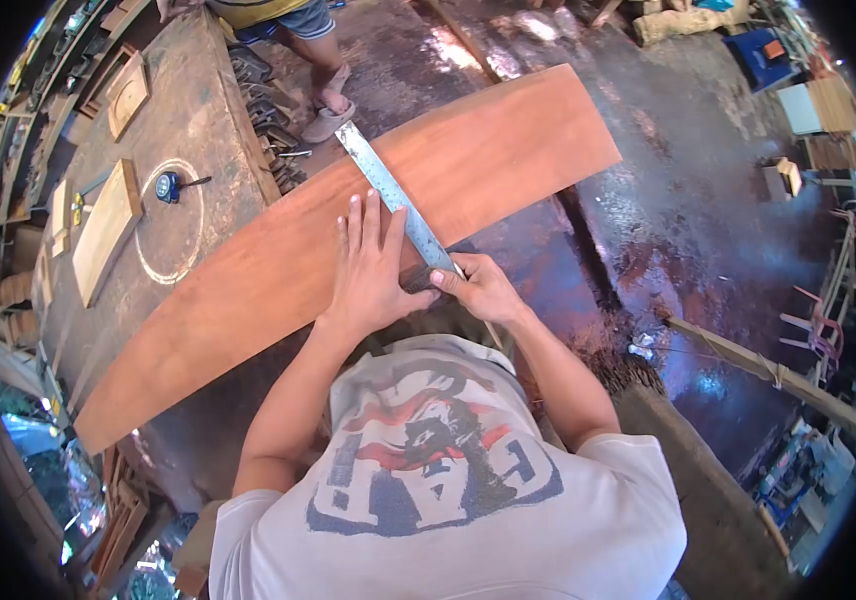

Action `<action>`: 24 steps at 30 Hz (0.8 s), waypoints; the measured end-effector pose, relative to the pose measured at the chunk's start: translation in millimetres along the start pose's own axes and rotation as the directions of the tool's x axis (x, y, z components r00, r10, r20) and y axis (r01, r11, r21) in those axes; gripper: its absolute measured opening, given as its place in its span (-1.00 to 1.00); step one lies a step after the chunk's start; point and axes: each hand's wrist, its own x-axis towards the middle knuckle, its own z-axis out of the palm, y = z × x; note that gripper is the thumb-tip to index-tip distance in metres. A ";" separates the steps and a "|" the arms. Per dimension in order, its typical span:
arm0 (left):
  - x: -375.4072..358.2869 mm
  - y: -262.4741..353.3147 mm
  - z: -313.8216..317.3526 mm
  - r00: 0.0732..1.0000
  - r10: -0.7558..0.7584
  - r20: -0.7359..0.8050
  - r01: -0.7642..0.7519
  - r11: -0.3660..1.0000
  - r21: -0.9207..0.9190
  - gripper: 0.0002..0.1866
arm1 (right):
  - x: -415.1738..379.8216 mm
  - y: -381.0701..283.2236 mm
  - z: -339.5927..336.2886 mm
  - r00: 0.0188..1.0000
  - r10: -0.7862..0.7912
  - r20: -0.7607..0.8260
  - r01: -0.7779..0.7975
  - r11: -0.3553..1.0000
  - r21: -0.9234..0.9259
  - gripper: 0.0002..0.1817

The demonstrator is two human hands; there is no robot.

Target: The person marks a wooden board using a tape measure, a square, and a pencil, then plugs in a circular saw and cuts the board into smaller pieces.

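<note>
A long reddish-brown wooden board (238, 265) with a curved edge lies in front of me, running from lower left to upper right. Across it rests a flat steel ruler (388, 180), its far end just over the board's far edge. My left hand (370, 265) lies flat on the wood with fingers stretched out, the fingertips right beside the ruler. Thumb and fingers of my right hand (485, 290) are closed on the ruler's near end at the board's near edge. A thin pale strip shows beside this hand, partly hidden by it.
A worktable (188, 120) at the left carries a tape measure (167, 186) and a curved pale wood piece (108, 232). Behind the board, a person's foot in a sandal (329, 120) stands near several clamps (266, 110). A wooden beam (778, 375) lies at the right.
</note>
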 end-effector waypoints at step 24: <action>19.7 18.1 -14.1 0.980 -0.150 0.133 0.144 0.988 0.049 0.24 | -3.6 -82.8 -78.4 0.798 -0.482 -0.362 0.342 0.857 -0.386 -0.68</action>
